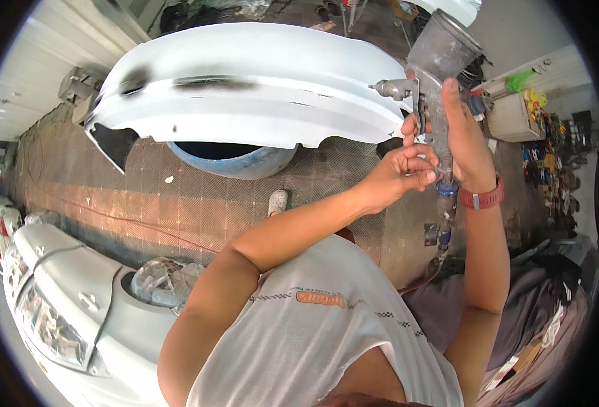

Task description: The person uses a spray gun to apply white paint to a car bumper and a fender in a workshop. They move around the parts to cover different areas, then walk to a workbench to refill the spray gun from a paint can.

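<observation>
My right hand (472, 142) is wrapped round the handle of a worn metal spray gun (442, 102), its thumb lying up along the back. The gun stands upright with a grey paint cup (444, 44) on top and its nozzle pointing left. At the lower handle my left hand (402, 175) is closed, fingertips pinched against the gun's side; the exact part under them is hidden. Beyond both hands lies a white car bumper (245, 57) with dark smudges on its left half. It rests over a blue round tub (245, 165).
A hose (433, 268) runs down from the gun's handle past my right forearm. Behind left stands a silver car (96, 298) with plastic-wrapped parts. Tools and bottles crowd the right wall beside a white box (514, 117). A thin red line (143, 230) crosses the tiled floor.
</observation>
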A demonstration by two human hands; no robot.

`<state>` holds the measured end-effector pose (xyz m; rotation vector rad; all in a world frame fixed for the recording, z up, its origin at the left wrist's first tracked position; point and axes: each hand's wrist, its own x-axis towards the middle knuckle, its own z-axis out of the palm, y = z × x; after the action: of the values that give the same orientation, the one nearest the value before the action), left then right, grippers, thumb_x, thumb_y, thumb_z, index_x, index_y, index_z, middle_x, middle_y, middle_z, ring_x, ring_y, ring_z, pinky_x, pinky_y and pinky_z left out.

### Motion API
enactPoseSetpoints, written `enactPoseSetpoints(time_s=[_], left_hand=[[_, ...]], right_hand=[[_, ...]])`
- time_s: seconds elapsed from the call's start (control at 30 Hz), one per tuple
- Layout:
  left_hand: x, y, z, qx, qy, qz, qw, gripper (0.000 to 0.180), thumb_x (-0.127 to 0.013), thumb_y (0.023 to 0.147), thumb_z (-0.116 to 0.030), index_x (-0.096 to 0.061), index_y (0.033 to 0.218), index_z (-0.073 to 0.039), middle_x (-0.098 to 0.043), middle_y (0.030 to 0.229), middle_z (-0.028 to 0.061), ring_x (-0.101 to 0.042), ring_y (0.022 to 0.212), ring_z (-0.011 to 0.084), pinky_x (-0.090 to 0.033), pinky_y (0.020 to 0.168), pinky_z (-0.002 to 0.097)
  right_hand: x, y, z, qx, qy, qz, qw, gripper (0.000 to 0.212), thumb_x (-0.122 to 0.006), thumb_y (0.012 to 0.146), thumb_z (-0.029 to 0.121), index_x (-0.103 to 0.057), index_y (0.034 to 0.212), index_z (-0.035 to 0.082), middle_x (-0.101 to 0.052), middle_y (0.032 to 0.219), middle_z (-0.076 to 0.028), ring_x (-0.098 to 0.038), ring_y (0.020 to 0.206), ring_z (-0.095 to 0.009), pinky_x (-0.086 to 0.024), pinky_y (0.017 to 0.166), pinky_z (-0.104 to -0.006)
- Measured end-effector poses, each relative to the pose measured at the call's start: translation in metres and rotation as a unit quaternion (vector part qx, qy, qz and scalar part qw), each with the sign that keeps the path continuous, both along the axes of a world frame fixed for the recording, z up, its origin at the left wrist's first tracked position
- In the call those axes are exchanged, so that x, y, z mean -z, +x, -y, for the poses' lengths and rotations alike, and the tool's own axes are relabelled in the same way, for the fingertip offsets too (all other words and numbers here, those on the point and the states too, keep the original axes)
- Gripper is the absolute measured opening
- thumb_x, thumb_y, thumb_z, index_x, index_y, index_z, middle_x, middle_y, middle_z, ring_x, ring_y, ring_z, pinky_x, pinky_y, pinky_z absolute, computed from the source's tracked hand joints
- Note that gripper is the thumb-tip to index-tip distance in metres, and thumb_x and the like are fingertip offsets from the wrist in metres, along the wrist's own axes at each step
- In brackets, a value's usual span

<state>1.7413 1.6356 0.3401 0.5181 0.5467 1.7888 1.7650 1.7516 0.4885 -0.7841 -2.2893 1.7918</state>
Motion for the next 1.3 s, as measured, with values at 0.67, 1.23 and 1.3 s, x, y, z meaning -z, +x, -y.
enactPoseSetpoints(time_s=[0.67, 1.23, 1.3], left_hand=[[0.006, -0.11, 0.079, -0.036, 0.015, 0.041, 0.998, 0.021, -0.079, 0.103, -0.017, -0.061, 0.115, -0.015, -0.074, 0.096, -0.0034, -0.068, 0.097, 0.0092, -0.048, 0.079, 0.0266], [0.0, -0.061, 0.01, 0.131, 0.049, 0.101, 0.985, 0.022, -0.077, 0.104, -0.012, -0.06, 0.118, -0.016, -0.068, 0.1, -0.007, -0.064, 0.097, 0.0043, -0.049, 0.08, 0.0256], [0.001, -0.06, 0.007, 0.138, 0.053, 0.103, 0.984, 0.022, -0.077, 0.104, -0.013, -0.06, 0.118, -0.016, -0.068, 0.101, -0.007, -0.064, 0.097, 0.0044, -0.049, 0.08, 0.0255]], right_hand=[[0.0, -0.139, 0.082, -0.049, 0.022, 0.036, 0.998, 0.085, -0.044, 0.104, 0.082, -0.07, 0.096, 0.001, -0.072, 0.076, -0.011, -0.068, 0.063, -0.015, -0.053, 0.052, -0.0264], [-0.025, -0.087, 0.049, 0.156, 0.005, 0.155, 0.975, 0.068, -0.05, 0.109, 0.07, -0.068, 0.113, 0.004, -0.071, 0.079, -0.008, -0.069, 0.066, -0.017, -0.054, 0.055, -0.0283], [-0.024, -0.088, 0.046, 0.156, 0.006, 0.156, 0.975, 0.068, -0.05, 0.109, 0.07, -0.068, 0.112, 0.005, -0.071, 0.079, -0.008, -0.069, 0.066, -0.017, -0.054, 0.055, -0.0281]])
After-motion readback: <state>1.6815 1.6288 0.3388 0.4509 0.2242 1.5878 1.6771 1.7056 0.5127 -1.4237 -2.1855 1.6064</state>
